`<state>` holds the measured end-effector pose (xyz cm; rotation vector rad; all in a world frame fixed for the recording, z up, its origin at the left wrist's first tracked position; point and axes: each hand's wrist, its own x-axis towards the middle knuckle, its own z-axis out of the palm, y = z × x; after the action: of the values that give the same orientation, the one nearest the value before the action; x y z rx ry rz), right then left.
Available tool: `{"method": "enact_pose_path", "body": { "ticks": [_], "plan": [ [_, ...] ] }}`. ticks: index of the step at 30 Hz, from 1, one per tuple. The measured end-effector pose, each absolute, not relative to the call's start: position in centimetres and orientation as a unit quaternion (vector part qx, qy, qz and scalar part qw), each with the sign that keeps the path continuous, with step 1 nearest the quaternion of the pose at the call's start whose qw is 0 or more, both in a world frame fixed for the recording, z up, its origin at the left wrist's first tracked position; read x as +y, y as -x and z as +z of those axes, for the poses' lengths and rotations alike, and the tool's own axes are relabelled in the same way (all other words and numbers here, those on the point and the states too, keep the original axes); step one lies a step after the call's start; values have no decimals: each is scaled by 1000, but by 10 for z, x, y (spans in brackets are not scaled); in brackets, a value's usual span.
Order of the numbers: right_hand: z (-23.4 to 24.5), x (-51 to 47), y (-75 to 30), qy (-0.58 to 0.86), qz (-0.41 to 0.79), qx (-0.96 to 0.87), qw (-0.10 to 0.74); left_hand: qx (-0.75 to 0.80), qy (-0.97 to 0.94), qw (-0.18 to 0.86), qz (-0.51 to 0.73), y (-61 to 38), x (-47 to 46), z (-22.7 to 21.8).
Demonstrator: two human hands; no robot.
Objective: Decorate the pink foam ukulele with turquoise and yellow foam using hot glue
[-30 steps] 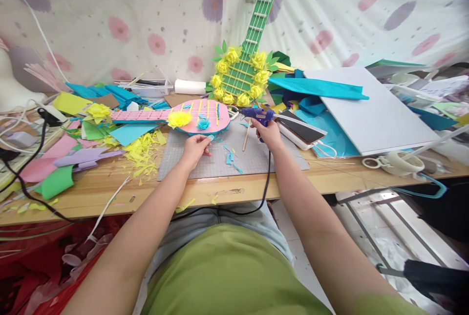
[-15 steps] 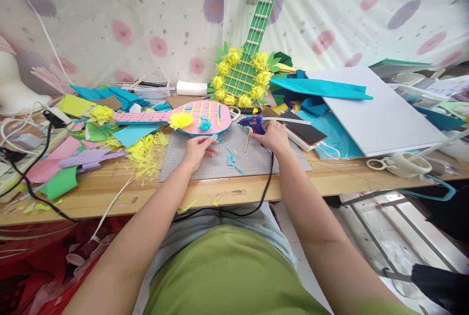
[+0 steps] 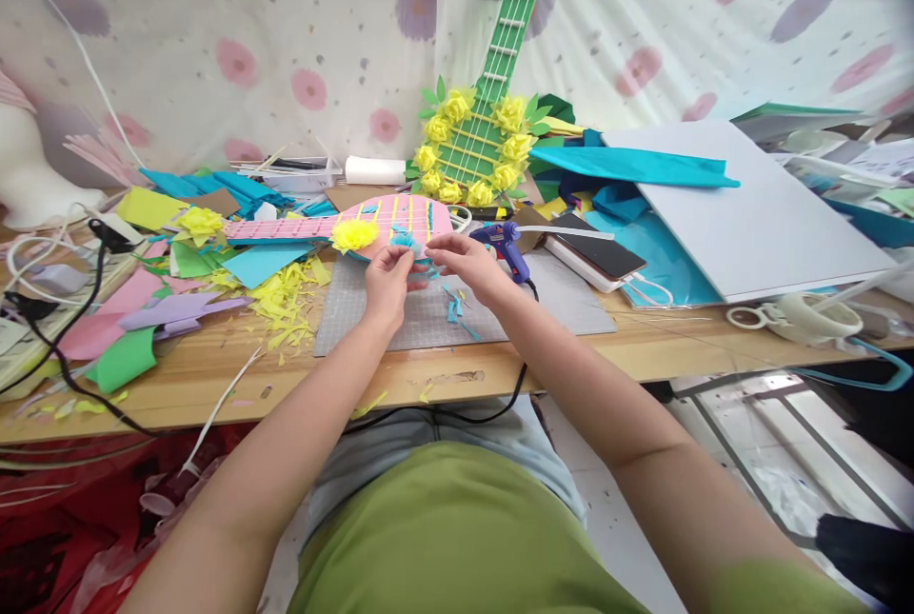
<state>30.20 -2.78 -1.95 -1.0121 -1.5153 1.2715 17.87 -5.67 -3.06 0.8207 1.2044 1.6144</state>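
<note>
Near the front lip of the wooden surface [image 3: 214, 368] lies the grey cutting mat [image 3: 514, 309], its near half bare but for loose blue paper scraps [image 3: 453, 309], so the wrists have room there. Over the mat's far-left corner the left hand [image 3: 386, 286] and right hand [image 3: 467, 267] now meet, both grips pinched on a small light-blue paper piece [image 3: 409, 243] at the rim of the pink paper guitar [image 3: 400, 212]. The right hand has let go of the blue hot-glue gun [image 3: 508, 243], which lies on the mat's far edge, and beyond it a green paper guitar with yellow flowers [image 3: 475, 152] crowds the back.
</note>
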Motion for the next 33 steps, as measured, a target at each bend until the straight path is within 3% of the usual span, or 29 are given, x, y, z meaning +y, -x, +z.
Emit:
{"method": "enact_pose_path", "body": {
  "ticks": [6,14,20,28,33],
  "plan": [
    [-19,-34,-281,341,639,-472,502,468,-274,466,699,-193,-59,-22],
    [-12,-35,-263,312,677,-377,550,414,-200,496,737,-192,-55,-6],
    [-7,-32,-264,374,654,-396,526,448,-246,494,703,-178,-56,-2],
    [-20,-33,-274,525,616,-428,403,552,-441,240,666,-125,-44,-27],
    [-24,-33,-263,542,624,-411,384,590,-547,117,582,-114,-44,-40]
  ]
}}
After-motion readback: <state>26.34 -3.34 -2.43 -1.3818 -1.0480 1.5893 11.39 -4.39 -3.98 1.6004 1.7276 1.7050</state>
